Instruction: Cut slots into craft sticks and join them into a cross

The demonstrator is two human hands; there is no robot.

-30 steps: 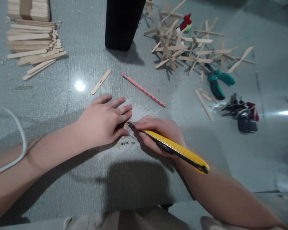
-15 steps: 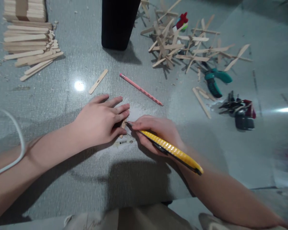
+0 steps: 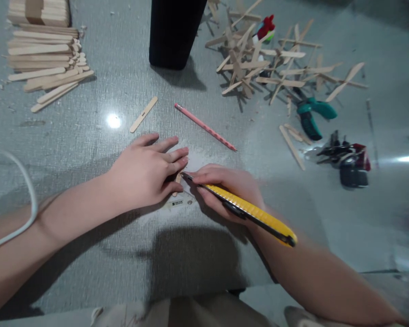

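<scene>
My left hand (image 3: 150, 170) lies with its fingers spread, pressing a wooden craft stick (image 3: 178, 181) against the table. Most of that stick is hidden under the fingers. In my right hand (image 3: 225, 186) is a yellow utility knife (image 3: 248, 210), gripped like a pen, its blade tip on the stick beside my left thumb. Beyond my left hand lies another craft stick (image 3: 143, 114) with a small dark slot at its middle. A pink pencil (image 3: 206, 127) rests to the right of that one.
Loose craft sticks (image 3: 44, 61) and a banded bundle (image 3: 37, 12) lie at the far left. A black container (image 3: 175, 36) stands at the back. Crossed sticks (image 3: 245, 66), teal-handled pliers (image 3: 315, 113) and small dark tools (image 3: 347, 159) sit at the right. A white cable (image 3: 29, 195) crosses my left forearm.
The whole view has shifted slightly, so things appear a little farther right. The knife's rear end has swung slightly; its tip stays at the stick. My left hand keeps its place on the stick.
</scene>
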